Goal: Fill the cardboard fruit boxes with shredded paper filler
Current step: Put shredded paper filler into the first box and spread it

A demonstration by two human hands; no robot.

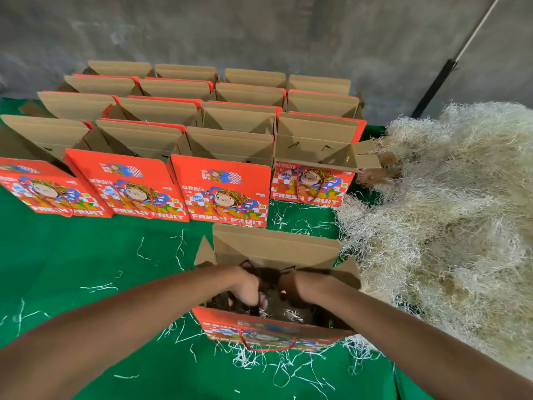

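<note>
An open red cardboard fruit box (268, 334) stands nearest to me on the green cloth, its flaps up. Both my hands reach down inside it. My left hand (248, 290) points its fingers down toward the dark bottom of the box. My right hand (291, 288) is beside it in shadow, its fingers hidden. A few white shreds (294, 314) lie inside the box under my hands. A big heap of pale shredded paper filler (450, 226) is piled to the right, touching the box's right side.
Several rows of open red fruit boxes (225, 192) stand behind, up to the grey wall. Loose shreds are scattered on the green cloth (86, 255) around the near box. A dark pole (435, 85) leans against the wall at the back right.
</note>
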